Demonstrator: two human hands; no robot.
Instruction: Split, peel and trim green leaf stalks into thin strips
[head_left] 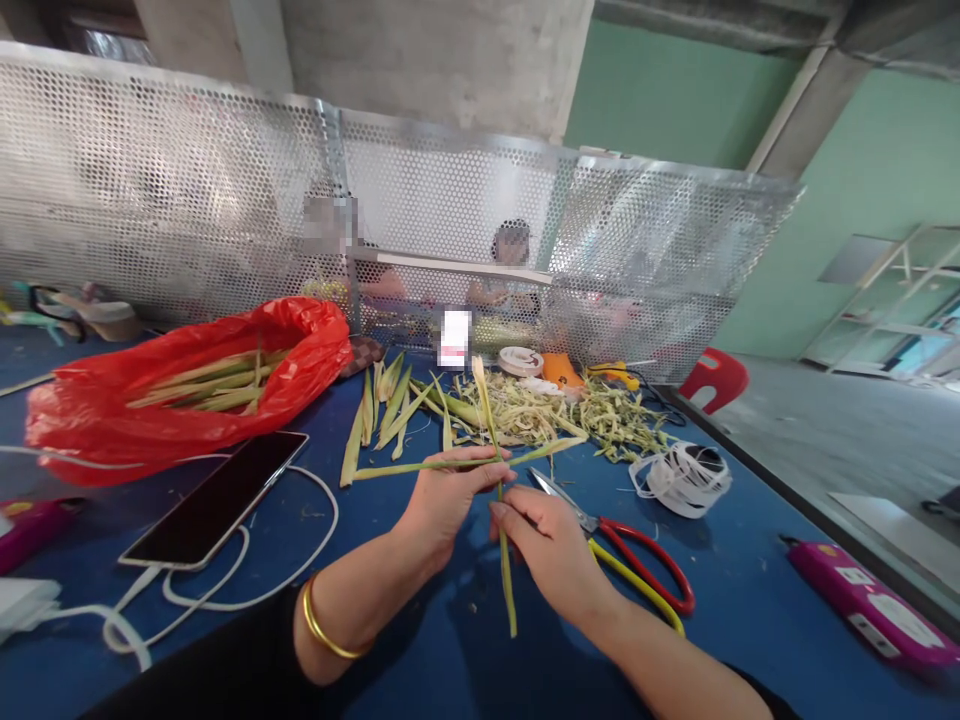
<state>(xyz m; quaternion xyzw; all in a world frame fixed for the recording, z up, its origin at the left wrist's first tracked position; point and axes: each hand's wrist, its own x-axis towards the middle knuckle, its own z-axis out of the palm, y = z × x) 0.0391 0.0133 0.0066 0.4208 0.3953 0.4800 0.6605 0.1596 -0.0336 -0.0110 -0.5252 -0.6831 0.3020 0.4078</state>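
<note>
Above the middle of the blue table, green leaf strips [507, 580] cross one another, one running up and down and others out to the sides. My left hand [450, 495] pinches them at the crossing. Close beside it on the right, my right hand [551, 545] has its thumb and fingers closed on the upright strip just below the crossing. Scissors [592, 520] with red and yellow handles lie partly behind my right hand. Loose leaf pieces [394, 405] and a pile of thin shreds [525, 415] lie beyond my hands.
A red plastic bag [187, 430] of leaves and a phone [217, 500] with white cables lie left. At right are a white ribbon roll [686, 480] and a purple device [870, 600]. A perforated metal screen [450, 200] stands behind, with people beyond it.
</note>
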